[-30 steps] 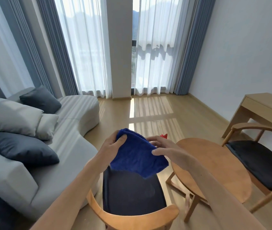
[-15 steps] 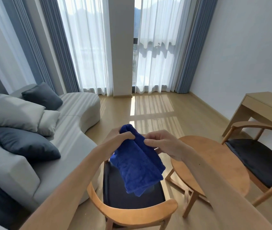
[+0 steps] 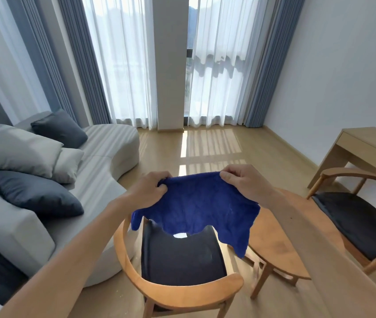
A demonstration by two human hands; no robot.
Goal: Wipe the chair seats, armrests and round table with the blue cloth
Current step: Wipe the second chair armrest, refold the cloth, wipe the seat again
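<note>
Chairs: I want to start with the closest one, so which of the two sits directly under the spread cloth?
The near chair beside the sofa; the blue cloth hangs over its dark seat. The other chair stands by the desk.

Two bare forearms come into view from the lower edge. No sleeve covers them up to the frame border. The left hand (image 3: 149, 188) and the right hand (image 3: 243, 180) wear no glove, ring, watch or bracelet.
</note>
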